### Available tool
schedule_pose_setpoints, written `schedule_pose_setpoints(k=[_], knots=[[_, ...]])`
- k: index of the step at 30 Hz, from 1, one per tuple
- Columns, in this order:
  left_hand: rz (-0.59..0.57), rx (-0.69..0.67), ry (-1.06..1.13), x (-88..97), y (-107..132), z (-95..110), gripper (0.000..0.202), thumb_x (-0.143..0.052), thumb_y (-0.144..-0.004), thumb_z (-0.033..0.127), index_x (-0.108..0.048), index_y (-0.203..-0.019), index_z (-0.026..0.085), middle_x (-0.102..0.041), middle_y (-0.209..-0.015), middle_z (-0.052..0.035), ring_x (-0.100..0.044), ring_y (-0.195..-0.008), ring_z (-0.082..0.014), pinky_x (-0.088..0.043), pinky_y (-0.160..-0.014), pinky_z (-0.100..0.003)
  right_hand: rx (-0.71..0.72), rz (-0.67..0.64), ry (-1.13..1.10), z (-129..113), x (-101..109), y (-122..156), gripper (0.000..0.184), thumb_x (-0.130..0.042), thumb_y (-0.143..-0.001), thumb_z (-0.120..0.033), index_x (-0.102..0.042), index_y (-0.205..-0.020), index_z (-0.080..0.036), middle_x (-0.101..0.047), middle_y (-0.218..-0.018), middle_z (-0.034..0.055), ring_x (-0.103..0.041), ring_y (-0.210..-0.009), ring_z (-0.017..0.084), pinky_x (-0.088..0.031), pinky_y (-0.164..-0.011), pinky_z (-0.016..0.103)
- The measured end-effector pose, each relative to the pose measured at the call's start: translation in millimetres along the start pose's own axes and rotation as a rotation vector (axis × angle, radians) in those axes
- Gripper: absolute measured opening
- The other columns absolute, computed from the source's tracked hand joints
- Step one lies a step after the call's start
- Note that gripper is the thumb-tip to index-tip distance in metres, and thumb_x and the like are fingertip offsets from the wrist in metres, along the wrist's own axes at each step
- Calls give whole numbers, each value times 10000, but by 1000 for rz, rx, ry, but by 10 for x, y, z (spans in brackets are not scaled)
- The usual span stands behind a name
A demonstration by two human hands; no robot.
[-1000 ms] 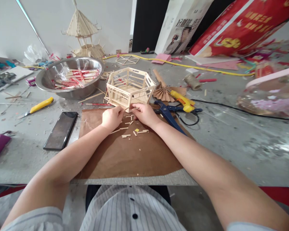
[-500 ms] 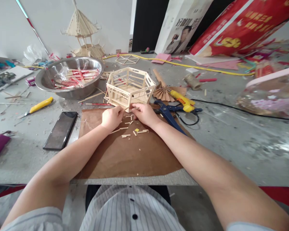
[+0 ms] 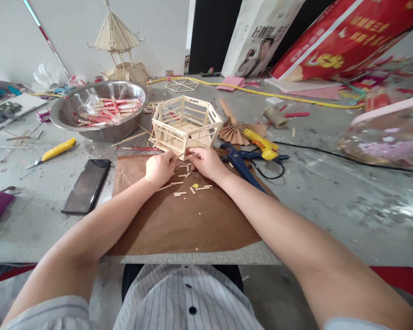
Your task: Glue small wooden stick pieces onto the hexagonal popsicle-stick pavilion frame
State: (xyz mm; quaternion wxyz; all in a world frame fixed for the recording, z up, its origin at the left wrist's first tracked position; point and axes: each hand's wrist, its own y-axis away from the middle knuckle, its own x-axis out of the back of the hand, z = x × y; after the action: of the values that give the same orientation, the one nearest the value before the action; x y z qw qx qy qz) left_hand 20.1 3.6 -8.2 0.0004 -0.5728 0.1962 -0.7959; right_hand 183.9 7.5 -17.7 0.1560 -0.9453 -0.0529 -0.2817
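Observation:
A hexagonal frame of thin wooden sticks (image 3: 202,133), with railing-like sides and a slatted floor, stands at the far edge of a brown sheet (image 3: 192,229). My left hand (image 3: 161,169) is closed, its fingertips pinching the frame's front lower edge. Just right of it, my right hand (image 3: 208,162) pinches the same edge near the front corner. The fingertips partly cover what they grip. Short cut stick pieces (image 3: 177,194) and a small yellow piece (image 3: 195,185) lie on the sheet below my hands.
A steel bowl (image 3: 99,133) of sticks stands left, near a yellow utility knife (image 3: 59,149) and a phone (image 3: 86,187). Right of the frame are blue-handled cutters (image 3: 242,167) and a yellow glue gun (image 3: 261,144) with a black cord. Behind stands a stick pagoda (image 3: 117,41).

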Motion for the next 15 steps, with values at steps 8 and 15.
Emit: schedule_pose_setpoints(k=[8, 15], knots=[[2, -3, 8, -3, 1, -4, 337, -413, -850, 389, -648, -733, 178, -676, -690, -64, -578, -620, -162, -328, -554, -249, 15, 1, 20, -12, 9, 3, 214, -460, -768, -180, -654, -842, -131, -535, -463, -27, -526, -462, 116, -403, -542, 233], [9, -4, 10, -9, 1, -10, 338, -413, -848, 393, -647, -730, 179, -679, -695, -64, -583, -626, -164, -320, -552, -250, -19, 2, 11, -25, 7, 6, 236, -460, -768, -174, -651, -895, -118, -538, -463, -26, -532, -463, 118, -416, -555, 238]])
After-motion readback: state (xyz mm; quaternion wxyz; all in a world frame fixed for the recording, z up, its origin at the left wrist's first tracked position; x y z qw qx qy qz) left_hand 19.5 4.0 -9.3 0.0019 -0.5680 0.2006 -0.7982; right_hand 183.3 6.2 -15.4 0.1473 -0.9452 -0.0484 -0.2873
